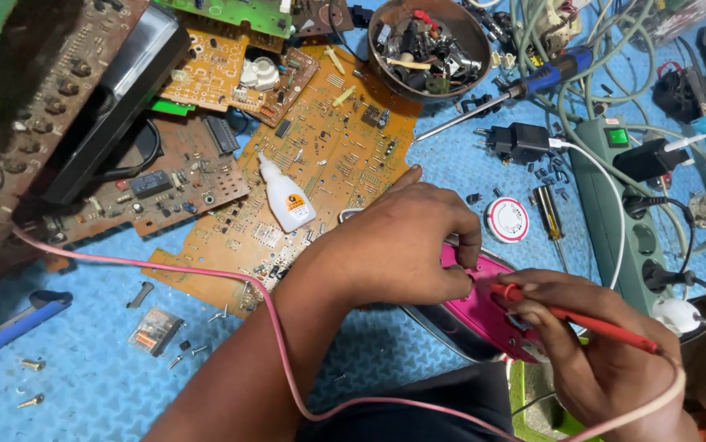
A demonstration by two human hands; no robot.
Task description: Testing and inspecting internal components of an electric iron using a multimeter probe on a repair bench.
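Bench (83, 360) is covered with a blue textured mat, evenly lit, no hard shadows. Clutter all over: tan circuit boards (320, 155) across the middle, a dark chassis (50, 98) at top left, a round bowl of small parts (430, 45) at top centre, a green power strip (623, 205) with plugs on the right, loose screws (29, 383) at lower left. No walls, floor or windows in view.

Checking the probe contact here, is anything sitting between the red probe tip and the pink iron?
Nothing visible does. The right hand holds the red probe, its tip at the pink iron, where the left hand's fingers pinch; those fingers partly hide the contact.
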